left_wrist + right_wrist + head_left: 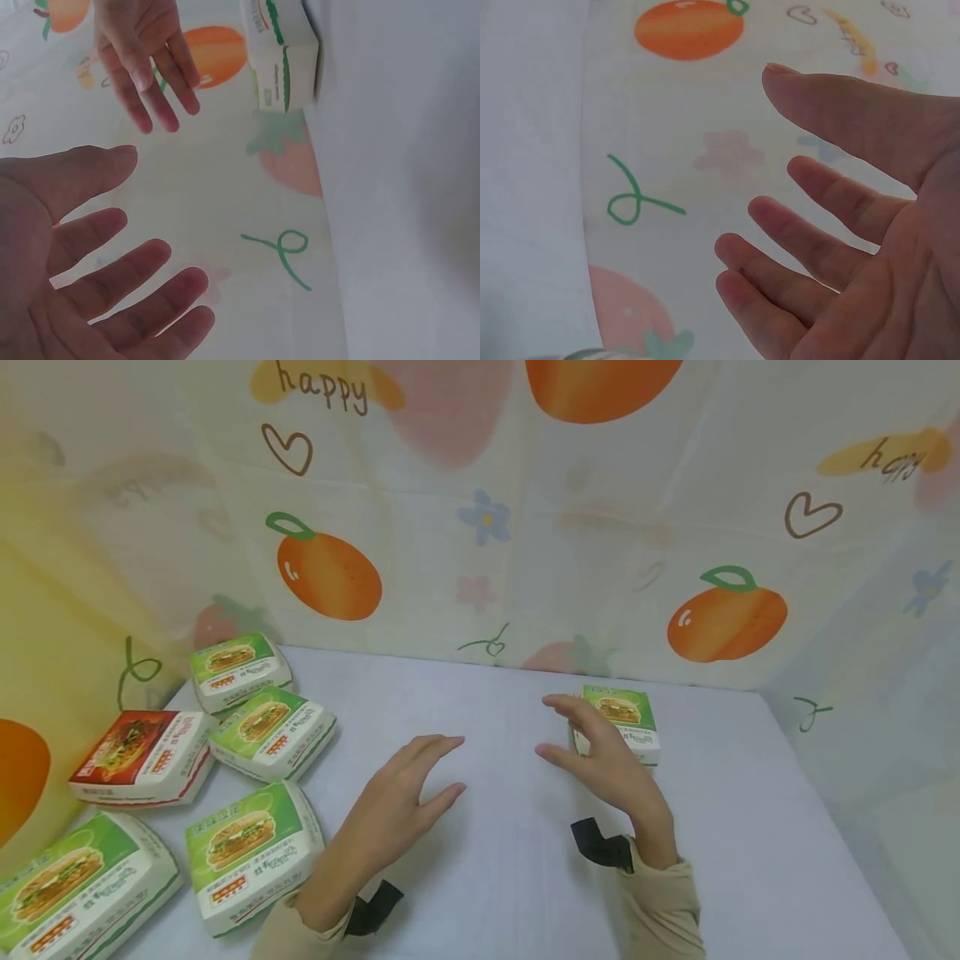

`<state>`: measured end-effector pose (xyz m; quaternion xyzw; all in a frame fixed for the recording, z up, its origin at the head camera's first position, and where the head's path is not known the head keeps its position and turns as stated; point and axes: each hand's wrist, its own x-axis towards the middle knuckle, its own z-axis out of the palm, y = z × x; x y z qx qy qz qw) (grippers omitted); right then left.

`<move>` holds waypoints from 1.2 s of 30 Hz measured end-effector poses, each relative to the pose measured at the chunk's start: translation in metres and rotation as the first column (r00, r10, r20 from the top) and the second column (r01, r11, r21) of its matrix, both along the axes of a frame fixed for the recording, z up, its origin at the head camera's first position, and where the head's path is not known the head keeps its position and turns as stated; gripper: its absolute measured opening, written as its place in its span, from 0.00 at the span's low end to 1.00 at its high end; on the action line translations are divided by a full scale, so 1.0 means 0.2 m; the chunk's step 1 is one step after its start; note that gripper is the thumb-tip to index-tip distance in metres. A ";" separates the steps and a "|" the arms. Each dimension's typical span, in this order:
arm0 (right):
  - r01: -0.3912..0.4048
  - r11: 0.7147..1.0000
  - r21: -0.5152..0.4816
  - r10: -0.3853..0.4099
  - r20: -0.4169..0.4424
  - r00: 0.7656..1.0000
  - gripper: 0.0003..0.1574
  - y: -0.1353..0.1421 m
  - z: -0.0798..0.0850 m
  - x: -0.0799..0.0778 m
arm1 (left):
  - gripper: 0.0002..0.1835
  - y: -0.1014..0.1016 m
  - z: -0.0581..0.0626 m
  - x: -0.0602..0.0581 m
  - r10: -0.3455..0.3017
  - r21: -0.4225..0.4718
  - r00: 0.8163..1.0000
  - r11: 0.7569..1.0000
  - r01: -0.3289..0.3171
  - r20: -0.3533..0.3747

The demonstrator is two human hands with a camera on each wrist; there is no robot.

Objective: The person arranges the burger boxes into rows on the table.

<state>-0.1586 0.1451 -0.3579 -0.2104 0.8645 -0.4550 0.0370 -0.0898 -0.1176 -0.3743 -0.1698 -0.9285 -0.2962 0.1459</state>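
Nearest: my beige sleeves (pixel 663 912), low in view. Left grip (pixel 401 797) and right grip (pixel 607 764) both spread wide above the tabletop (pixel 495 860), nothing held. Burger box (pixel 633 739) sits near the tabletop's far edge, just beyond my right grip, not touching it. Red box (pixel 142 756) and four green boxes (pixel 251 852) off to my left. Burger box looks like thin card: probably light, fairly stiff, easily dented; best held gently by opposite sides.

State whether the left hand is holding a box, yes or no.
No, the left hand is over the white tabletop with its fingers extended and nothing in its grasp.
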 end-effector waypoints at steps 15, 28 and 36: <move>-0.059 0.998 0.030 0.061 -0.056 0.997 0.40 -0.09 -0.01 0.02 | 0.29 -0.14 0.03 0.07 0.042 -0.010 0.998 0.999 -0.042 -0.042; -0.170 0.984 0.050 0.172 -0.040 0.984 0.36 -0.23 -0.05 0.06 | 0.28 -0.29 0.03 0.16 0.127 -0.032 0.992 0.991 -0.128 -0.028; -0.247 0.968 0.053 0.247 -0.001 0.969 0.36 -0.33 -0.06 0.09 | 0.28 -0.36 0.00 0.21 0.177 -0.060 0.981 0.981 -0.182 -0.078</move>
